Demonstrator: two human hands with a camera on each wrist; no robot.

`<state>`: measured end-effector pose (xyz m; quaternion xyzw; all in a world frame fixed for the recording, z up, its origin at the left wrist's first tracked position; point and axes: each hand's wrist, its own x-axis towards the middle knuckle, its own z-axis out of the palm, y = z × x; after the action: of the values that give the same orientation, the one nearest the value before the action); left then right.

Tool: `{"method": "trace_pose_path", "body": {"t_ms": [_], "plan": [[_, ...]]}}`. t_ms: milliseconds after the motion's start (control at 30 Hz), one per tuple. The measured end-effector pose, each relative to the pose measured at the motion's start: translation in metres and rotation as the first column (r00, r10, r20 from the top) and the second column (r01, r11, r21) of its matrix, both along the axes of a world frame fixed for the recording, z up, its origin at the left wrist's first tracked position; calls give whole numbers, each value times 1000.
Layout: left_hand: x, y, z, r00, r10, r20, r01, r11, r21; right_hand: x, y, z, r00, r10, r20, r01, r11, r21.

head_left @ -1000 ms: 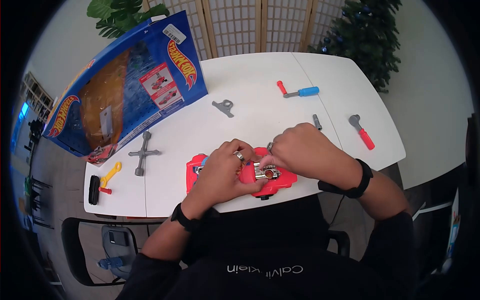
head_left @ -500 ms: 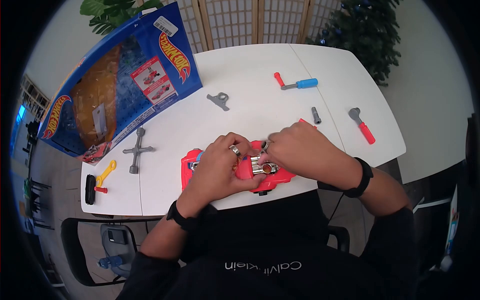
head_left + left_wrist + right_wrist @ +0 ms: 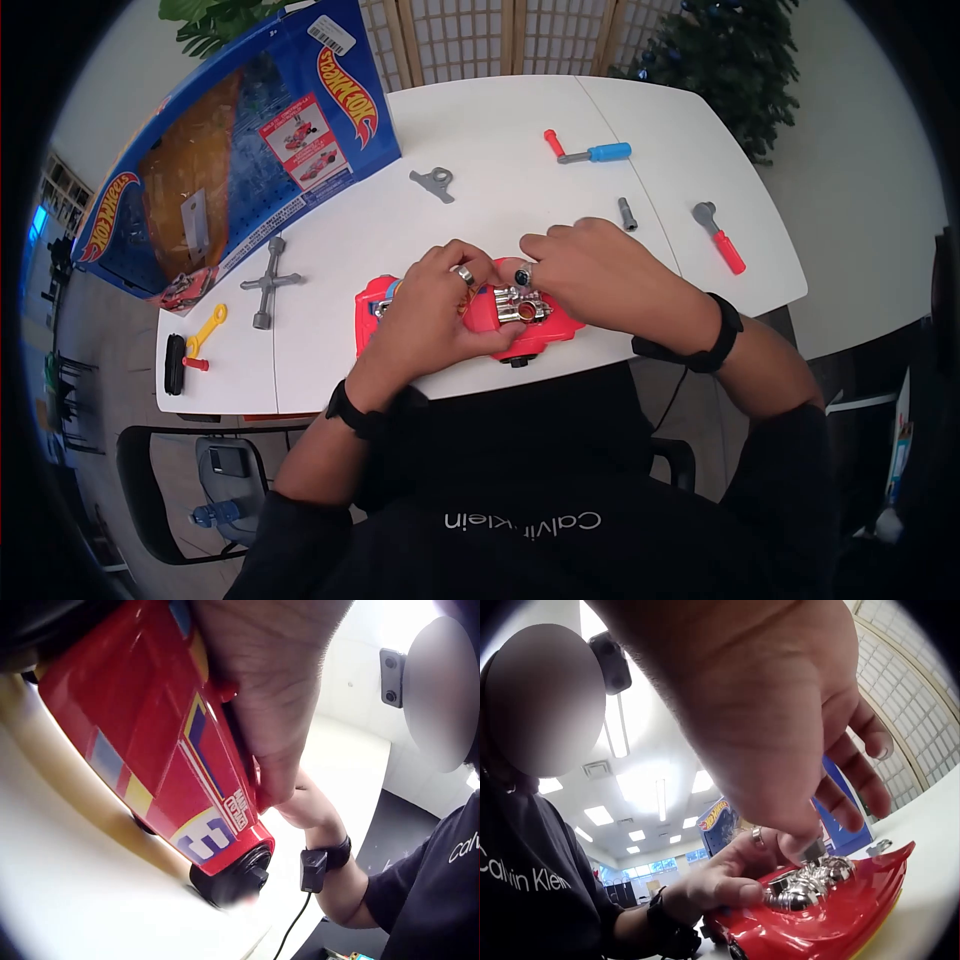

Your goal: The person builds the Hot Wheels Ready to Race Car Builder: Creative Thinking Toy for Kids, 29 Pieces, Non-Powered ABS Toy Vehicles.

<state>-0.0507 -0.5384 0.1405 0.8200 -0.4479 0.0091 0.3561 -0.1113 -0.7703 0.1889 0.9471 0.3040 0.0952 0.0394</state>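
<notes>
A red toy car (image 3: 565, 322) with a chrome engine (image 3: 520, 308) lies on the white table (image 3: 345, 240) in front of the person. The left hand (image 3: 420, 310) grips the car body across its middle, its thumb along the near side beside the engine. Over the engine's far side is the right hand (image 3: 590, 275). In the right wrist view its thumb comes down at the engine on a small grey piece (image 3: 813, 850), the other visible fingers loosely bent. The index fingertip is hidden. In the left wrist view the car's red side (image 3: 142, 735) carries stripes and a number 3.
A blue Hot Wheels box (image 3: 245, 150) stands at the back left. A grey cross wrench (image 3: 269, 283), yellow wrench (image 3: 207, 328) and black case (image 3: 174, 365) lie left. Beyond the car are a grey bracket (image 3: 434, 184), blue-handled crank (image 3: 608, 152), grey socket (image 3: 627, 213) and red-handled ratchet (image 3: 728, 252).
The right hand has turned at the engine, its fingers now reaching farther away from the body and showing more chrome. The left hand keeps its grip. The head view has tilted slightly.
</notes>
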Motion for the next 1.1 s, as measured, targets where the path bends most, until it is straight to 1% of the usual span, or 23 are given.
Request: {"method": "trace_pose_path", "body": {"t_ms": [67, 100, 133, 167, 233, 267, 333, 367, 433, 467, 500, 567, 600, 667, 700, 767, 800, 867, 900, 967, 1033, 1100], "plan": [[-1, 1, 2, 1000, -5, -29, 5, 1000, 19, 2, 9, 6, 1000, -15, -27, 15, 1000, -9], [-1, 1, 2, 998, -5, -57, 7, 999, 35, 2, 14, 14, 979, -99, -176, 82, 991, -102], [-1, 1, 2, 999, -7, -54, 9, 999, 35, 2, 17, 19, 931, -193, -309, 134, 970, -201], [-1, 1, 2, 998, -10, -66, 12, 999, 36, -2, 16, 17, 932, -194, -304, 136, 970, -202], [-1, 1, 4, 997, -10, -76, 13, 999, 31, -10, 12, 8, 992, -112, -65, 115, 992, 44], [-1, 2, 6, 997, -2, -80, 5, 999, 34, -7, 9, 4, 991, -117, -64, 120, 992, 38], [-3, 0, 4, 995, -20, -93, 23, 999, 38, -4, 9, -1, 983, -101, -156, 110, 993, 50], [-3, 0, 2, 997, -16, -73, 17, 1000, 14, -4, 10, 2, 980, -122, -159, 131, 990, 49], [-2, -2, 0, 998, -23, -51, 22, 1000, -14, -5, 12, 11, 946, -215, -243, 182, 972, -150], [-2, -1, 1, 998, -12, -59, 12, 1000, 0, -10, 9, 2, 986, -141, -87, 144, 989, 29], [-1, -1, 3, 998, 3, -67, -2, 1000, 13, -8, 6, -4, 985, -147, -87, 150, 988, 26], [-1, 0, 3, 998, -3, -67, 4, 1000, 9, -2, 3, -11, 997, -32, -68, 34, 999, 23], [-1, -1, 3, 998, -8, -62, 8, 1000, 7, -1, 4, -13, 997, -32, -70, 34, 999, 21], [-2, -1, 3, 998, -14, -60, 14, 1000, 5, -3, 12, -14, 986, -107, -128, 119, 989, 88], [-2, -1, 4, 998, -11, -60, 12, 1000, 11, -6, 16, -15, 986, -110, -129, 122, 989, 88], [-1, -2, 4, 998, -9, -58, 9, 1000, 16, -11, 22, -18, 964, -221, -146, 239, 963, 121], [-1, -1, 3, 999, -14, -42, 14, 1000, 13, -14, 26, -16, 964, -222, -146, 240, 963, 121], [-1, 0, 0, 1000, -17, -26, 17, 1000, 9, -18, 33, -12, 921, -324, -217, 354, 927, 121], [-1, 0, -1, 1000, -25, -9, 25, 1000, -4, -16, 30, -11, 921, -323, -216, 354, 927, 121], [0, 0, -2, 999, -34, 11, 35, 999, -18, -5, 7, -7, 909, -333, -251, 383, 905, 187], [-2, 1, -2, 999, -35, -29, 34, 998, -47, 6, -32, 2, 847, -525, -78, 524, 805, 279], [-3, 1, -1, 1000, -21, -23, 20, 999, -39, 14, -68, 6, 651, -746, -142, 758, 630, 168]]}}
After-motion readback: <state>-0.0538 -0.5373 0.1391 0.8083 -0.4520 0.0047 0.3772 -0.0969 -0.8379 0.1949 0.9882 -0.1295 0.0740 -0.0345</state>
